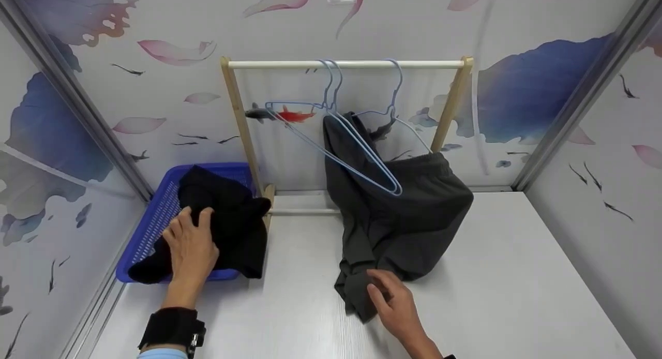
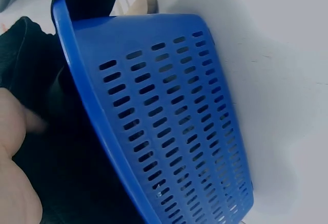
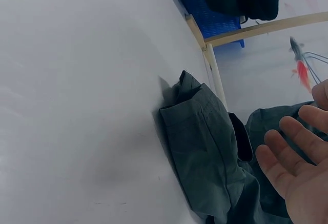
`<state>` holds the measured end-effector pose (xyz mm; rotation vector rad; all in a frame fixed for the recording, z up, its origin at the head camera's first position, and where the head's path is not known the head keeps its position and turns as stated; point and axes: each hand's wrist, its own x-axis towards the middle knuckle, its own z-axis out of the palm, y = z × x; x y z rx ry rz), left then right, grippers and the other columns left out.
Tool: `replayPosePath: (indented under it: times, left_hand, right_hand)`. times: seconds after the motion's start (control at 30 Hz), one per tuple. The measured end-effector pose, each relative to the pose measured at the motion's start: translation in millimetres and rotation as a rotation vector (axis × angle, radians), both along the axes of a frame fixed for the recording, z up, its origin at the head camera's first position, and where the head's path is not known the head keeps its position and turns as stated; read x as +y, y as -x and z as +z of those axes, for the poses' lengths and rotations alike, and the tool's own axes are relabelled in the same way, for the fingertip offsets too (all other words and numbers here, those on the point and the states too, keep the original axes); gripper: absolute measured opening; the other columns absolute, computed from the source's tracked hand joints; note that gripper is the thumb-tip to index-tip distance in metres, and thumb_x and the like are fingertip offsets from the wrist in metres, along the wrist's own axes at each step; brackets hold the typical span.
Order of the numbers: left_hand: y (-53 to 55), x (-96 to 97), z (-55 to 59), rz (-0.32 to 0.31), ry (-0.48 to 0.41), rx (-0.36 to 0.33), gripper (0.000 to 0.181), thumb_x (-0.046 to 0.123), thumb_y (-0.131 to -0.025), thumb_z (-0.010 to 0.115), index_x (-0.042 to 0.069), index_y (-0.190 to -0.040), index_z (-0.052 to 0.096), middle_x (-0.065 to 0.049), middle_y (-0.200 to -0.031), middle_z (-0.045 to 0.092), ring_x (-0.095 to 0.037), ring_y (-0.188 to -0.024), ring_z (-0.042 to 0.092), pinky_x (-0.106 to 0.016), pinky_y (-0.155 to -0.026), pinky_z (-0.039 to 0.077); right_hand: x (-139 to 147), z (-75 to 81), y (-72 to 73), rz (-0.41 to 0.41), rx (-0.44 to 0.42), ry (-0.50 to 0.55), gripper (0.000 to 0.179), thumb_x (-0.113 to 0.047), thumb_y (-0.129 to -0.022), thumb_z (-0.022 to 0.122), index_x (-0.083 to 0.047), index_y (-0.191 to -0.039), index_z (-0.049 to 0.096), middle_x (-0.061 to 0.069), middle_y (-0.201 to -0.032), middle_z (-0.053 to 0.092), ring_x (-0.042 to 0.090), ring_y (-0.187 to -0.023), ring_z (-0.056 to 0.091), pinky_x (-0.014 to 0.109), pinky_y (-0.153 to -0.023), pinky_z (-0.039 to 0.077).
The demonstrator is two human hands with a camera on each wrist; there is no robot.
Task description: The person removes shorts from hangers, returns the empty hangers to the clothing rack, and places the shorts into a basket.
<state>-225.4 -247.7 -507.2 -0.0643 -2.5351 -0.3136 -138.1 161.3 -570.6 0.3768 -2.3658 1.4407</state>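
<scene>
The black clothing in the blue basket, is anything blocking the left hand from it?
Nothing visible: in the head view, the left hand rests directly on the black clothing. In the left wrist view, the wall of the blue basket stands off to one side, not between them.

Black cloth mostly hides the blue basket's floor (rim cropped in left wrist view)
</scene>
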Motion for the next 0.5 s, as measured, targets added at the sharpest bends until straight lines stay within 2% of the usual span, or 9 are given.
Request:
replayPosePath:
  times: [0.23,0.33,0.5]
  left_hand:
    - [-2.5,-2.8,-16.1,-0.008,0.038,-0.132,0.072,0.010,-0.079,0.089,-0.001,-0.138,0.049,-0.037,-0.140,0.033,-0.053,-0.121,0.033,-0.067,-0.095,0.028]
    - [-2.8,-3.2,-19.7,-0.016,0.019,-0.183,0.073,0.020,-0.082,0.088,-0.003,-0.138,0.048,-0.038,-0.138,0.034,-0.053,-0.120,0.033,-0.066,-0.093,0.029]
    - [-1.2,-4.2,-19.4,-0.024,-0.046,-0.278,0.073,0.035,-0.089,0.078,-0.005,-0.141,0.047,-0.038,-0.139,0.034,-0.053,-0.122,0.032,-0.065,-0.094,0.029]
  right_hand:
    - [0,-3.0,0.3,-0.010,-0.057,-0.017,0.026,-0.005,-0.100,0.066,-0.002,-0.125,0.070,0.007,-0.119,0.070,0.008,-0.096,0.067,0.027,-0.077,0.058]
    - [0,-3.7,0.2,-0.008,-0.075,-0.014,0.026,-0.005,-0.100,0.065,0.000,-0.125,0.069,0.008,-0.119,0.070,0.009,-0.095,0.068,0.027,-0.077,0.058]
    - [-1,-3.9,0.2,-0.004,-0.099,-0.010,0.026,-0.007,-0.101,0.064,0.001,-0.126,0.069,0.008,-0.119,0.069,0.012,-0.097,0.069,0.028,-0.078,0.058]
